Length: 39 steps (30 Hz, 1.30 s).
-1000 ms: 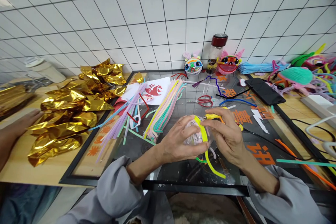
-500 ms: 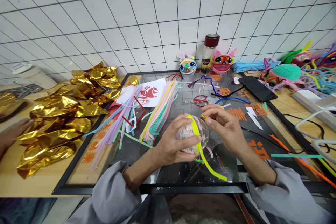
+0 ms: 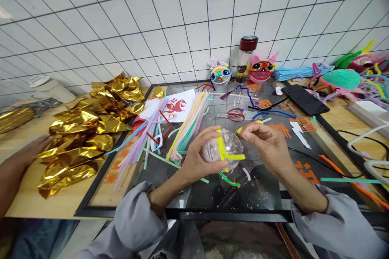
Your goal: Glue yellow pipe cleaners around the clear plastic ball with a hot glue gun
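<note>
Pale lidded cup (image 3: 57,90): near the wall, far left on my wooden tabletop (image 3: 60,207).
Co-worker's hand (image 3: 38,149): just beside the gold foil (image 3: 91,123); I can't tell whether they touch.
Gold foil: crumpled in a wide heap, reaching back toward the wall.
Purple strips (image 3: 133,143): fanned loosely in front of the white paper (image 3: 189,100), partly over it; that sheet bears a red design.
Pastel strips (image 3: 190,129): laid side by side in a bundle, just behind my left hand.
My left hand (image 3: 196,160): fingers wrapped around the clear ball (image 3: 208,153) from its left, thumb on the near side, gripping it.
Clear ball: between my two hands, above the dark panel (image 3: 243,200).
Yellow strip (image 3: 221,149): across the ball, one end sticking out to the right.
Red-handled scissors (image 3: 236,115): lying behind the ball.
My right hand (image 3: 270,145): just right of the ball, thumb and fingers pinched on a yellow tool (image 3: 239,130) that they mostly hide; its tip is close to the ball, contact unclear.
Black phone (image 3: 306,99): back right.
White power strip (image 3: 369,115): near the right edge.
</note>
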Tool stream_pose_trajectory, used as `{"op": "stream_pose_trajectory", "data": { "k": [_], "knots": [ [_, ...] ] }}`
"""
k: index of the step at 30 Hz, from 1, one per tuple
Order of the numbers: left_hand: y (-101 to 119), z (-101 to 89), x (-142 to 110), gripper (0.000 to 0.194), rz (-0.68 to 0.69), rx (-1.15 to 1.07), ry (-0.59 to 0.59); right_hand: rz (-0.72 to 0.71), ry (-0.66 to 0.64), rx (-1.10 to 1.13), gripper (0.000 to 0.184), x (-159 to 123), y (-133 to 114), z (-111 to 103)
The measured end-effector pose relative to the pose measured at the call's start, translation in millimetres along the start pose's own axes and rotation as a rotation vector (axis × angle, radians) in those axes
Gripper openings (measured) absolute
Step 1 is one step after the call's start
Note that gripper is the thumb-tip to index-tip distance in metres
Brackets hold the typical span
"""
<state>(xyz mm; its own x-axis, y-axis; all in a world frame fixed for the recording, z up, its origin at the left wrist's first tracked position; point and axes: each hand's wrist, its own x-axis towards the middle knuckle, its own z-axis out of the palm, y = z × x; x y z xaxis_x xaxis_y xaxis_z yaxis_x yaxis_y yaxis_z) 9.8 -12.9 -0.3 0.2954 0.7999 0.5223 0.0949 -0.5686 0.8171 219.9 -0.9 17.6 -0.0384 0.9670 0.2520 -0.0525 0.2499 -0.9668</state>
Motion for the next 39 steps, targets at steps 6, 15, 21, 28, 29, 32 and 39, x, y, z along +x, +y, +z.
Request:
{"op": "stream_pose_trajectory", "data": {
  "k": [6,15,21,28,29,32,39],
  "knots": [
    [1,-0.5,3,0.058,-0.229,-0.266,0.021,-0.042,0.002,-0.064,0.024,-2,1,-2],
    [1,-0.6,2,0.058,-0.173,-0.202,-0.015,-0.343,-0.075,-0.337,0.015,-9,-9,3],
    [0,1.5,2,0.059,-0.231,-0.158,-0.065,-0.49,-0.201,-0.396,0.034,-10,-12,5],
    [7,5.0,4,0.055,-0.281,-0.109,-0.124,-0.542,-0.222,-0.433,0.014,-9,-13,5],
    [8,5.1,4,0.056,-0.278,-0.105,-0.125,-0.531,-0.227,-0.427,0.014,-9,-14,5],
    [10,5.4,5,0.057,-0.275,-0.094,-0.12,-0.507,-0.244,-0.415,0.018,-9,-16,6],
    [17,6.3,8,0.057,-0.28,-0.044,-0.145,-0.608,-0.194,-0.419,0.017,-11,-16,10]
  ]
}}
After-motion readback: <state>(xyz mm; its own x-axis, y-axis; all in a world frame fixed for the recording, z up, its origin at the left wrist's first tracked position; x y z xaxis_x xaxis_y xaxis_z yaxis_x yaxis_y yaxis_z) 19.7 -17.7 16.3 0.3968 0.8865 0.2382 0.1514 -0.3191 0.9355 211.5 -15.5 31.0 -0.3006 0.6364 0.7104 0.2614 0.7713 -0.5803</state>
